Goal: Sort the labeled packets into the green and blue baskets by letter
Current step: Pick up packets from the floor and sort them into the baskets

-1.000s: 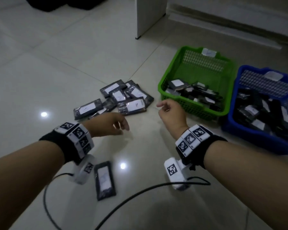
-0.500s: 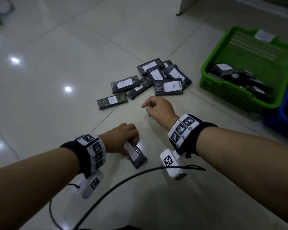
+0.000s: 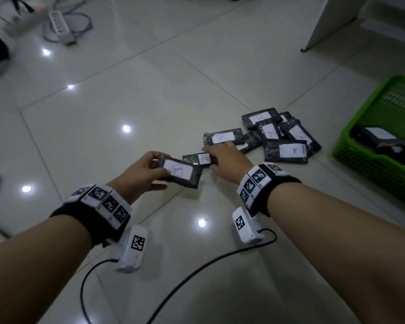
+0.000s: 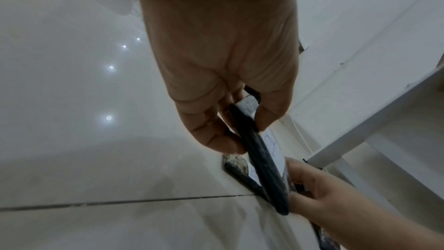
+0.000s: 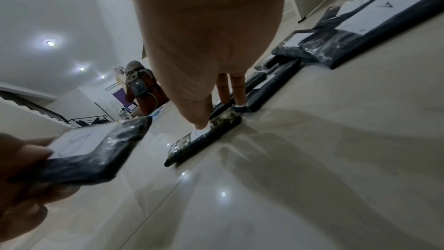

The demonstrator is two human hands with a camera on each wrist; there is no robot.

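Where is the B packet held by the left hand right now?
Head view, centre: the held B packet is off the floor in the left hand, beside the right hand.

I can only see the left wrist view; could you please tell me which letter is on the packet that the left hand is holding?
Observer: The head view shows a handwritten B on the held packet, which the left hand pinches at one end.
Operator: Thank you. What is the right hand touching?
Observer: The right hand is on a smaller packet lying on the floor, also marked B. In the right wrist view its thumb touches the label.
Operator: Is a basket within sight?
Observer: Only the green basket, at the right edge of the head view, with packets in it. The blue one is out of frame.
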